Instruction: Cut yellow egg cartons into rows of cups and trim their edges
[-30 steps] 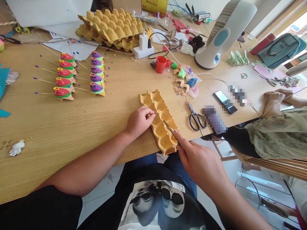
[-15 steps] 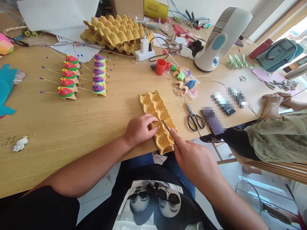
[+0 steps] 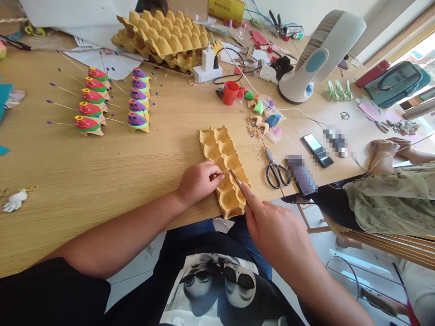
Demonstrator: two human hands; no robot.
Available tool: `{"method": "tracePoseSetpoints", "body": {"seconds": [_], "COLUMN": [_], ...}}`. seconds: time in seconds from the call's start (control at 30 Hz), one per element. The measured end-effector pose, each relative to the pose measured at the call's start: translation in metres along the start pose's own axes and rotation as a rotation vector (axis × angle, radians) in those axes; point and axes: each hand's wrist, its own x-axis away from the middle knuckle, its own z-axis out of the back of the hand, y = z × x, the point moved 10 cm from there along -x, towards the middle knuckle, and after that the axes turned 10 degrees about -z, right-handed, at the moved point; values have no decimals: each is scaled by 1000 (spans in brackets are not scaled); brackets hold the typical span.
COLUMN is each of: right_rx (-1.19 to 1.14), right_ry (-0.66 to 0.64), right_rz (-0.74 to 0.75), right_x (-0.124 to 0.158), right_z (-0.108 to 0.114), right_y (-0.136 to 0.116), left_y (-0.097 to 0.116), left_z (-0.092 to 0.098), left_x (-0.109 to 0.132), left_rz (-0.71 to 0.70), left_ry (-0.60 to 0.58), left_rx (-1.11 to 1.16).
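A yellow egg tray piece (image 3: 232, 161), two rows of cups wide, lies at the table's front edge, its near end sticking out slightly over it. My left hand (image 3: 200, 182) is closed on the tray's left side, thumb and fingers gripping near its middle. In my right hand (image 3: 272, 222) is a slim knife (image 3: 235, 177), index finger stretched along its top. The blade's tip rests at the ridge between the cups, close to my left fingertips. My right palm hides most of the handle.
Black-handled scissors (image 3: 276, 170) and phones lie to the right. Painted egg-cup figures (image 3: 90, 123) stand in two rows at left. Behind are stacked egg trays (image 3: 166, 38), a power strip (image 3: 207, 72), a red cup (image 3: 230, 93) and a white fan (image 3: 314, 59). Another person's hands (image 3: 385, 151) rest at right.
The view has shifted slightly, so the figures at left sit further left. Both hands keep nearly the same place on the tray; the left fingers look a little more curled.
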Motion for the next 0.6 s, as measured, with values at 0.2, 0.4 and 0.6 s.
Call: {"method": "tracePoseSetpoints", "body": {"seconds": [0.2,0.4,0.6], "right_rx": [5,16,43], "right_ry": [-30,-112,-129], "right_rz": [-5,-7,-14], "right_x": [-4,-8,-11], "right_z": [11,15,15], "right_y": [-4,-1,1], "left_y": [-2,-2,-1], "left_z": [-2,-1,-1], "left_x": [0,-1,-1], "left_rz": [8,0,-14], "left_ry": [-3,8,14], "left_rx": [43,66,80]}}
